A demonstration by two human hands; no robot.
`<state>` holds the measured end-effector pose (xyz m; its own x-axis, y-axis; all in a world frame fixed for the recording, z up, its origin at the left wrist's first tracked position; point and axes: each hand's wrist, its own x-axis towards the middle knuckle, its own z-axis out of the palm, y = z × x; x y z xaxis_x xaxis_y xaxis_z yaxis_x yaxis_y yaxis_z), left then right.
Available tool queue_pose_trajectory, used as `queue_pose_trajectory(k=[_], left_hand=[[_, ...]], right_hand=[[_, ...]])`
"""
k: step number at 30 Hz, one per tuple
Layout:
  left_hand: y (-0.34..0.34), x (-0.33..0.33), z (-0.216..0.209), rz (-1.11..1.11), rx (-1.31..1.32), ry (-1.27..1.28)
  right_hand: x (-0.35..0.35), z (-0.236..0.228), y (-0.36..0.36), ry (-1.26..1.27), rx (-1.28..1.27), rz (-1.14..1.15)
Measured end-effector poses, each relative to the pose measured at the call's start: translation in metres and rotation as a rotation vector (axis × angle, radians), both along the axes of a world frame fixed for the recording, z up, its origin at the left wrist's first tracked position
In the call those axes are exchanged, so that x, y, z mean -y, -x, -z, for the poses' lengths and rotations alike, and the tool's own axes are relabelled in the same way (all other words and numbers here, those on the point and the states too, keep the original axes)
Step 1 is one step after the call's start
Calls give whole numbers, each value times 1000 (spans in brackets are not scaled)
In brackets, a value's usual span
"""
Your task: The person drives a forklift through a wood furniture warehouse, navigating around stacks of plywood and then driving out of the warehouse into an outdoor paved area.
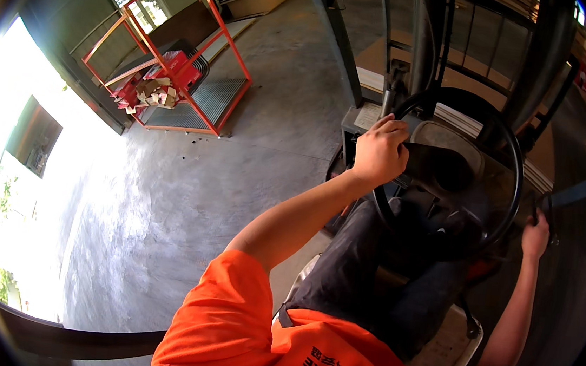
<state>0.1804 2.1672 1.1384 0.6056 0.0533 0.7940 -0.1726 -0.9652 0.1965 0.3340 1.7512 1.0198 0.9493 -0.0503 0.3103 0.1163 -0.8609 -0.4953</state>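
Observation:
I sit on a forklift with a black steering wheel (517,173) in front of me. My left hand (381,151) is closed at the wheel's upper left rim, its fingers curled round it. Just beyond those fingers stands a metal post (388,100). Out to the right of the wheel, my right hand (534,236) is closed round a thin black lever (549,208); the fingers are partly hidden. Between my arms, under the wheel, the steering column and floor area are dark.
Ahead rise the forklift's mast uprights (426,47) and a black load guard (487,68), with boards beyond. On the left stands an orange-railed platform cart (205,107) bearing red boxes (177,67). A bright doorway (7,78) opens at far left of the concrete floor (239,157).

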Motion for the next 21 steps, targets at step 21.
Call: queue_pose_trajectory(k=[21], left_hand=[[173,12,-7,439,-514,-448]], right_hand=[[-123,102,381,181,36,245]])
